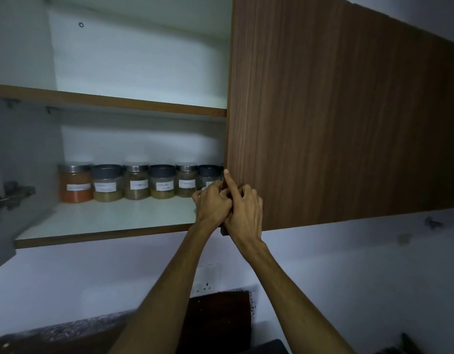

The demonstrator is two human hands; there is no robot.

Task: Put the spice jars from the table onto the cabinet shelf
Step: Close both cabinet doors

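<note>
Several labelled spice jars stand in a row at the back of the lower cabinet shelf (106, 221), from an orange-filled jar (75, 183) on the left to a dark-lidded jar (207, 175) on the right. That last jar is partly hidden behind my left hand and the door. My left hand (213, 203) curls its fingers round the left edge of the brown cabinet door (335, 111), near its bottom corner. Pressed against it, my right hand (245, 210) holds the same edge, index finger straight up along it and the other fingers curled.
The upper shelf (118, 102) holds nothing visible. A metal hinge (15, 195) sticks out at the left on the swung-open left door. Below the cabinet are a white wall socket (208, 282), a dark board (218, 318) and a speckled counter edge (54, 330).
</note>
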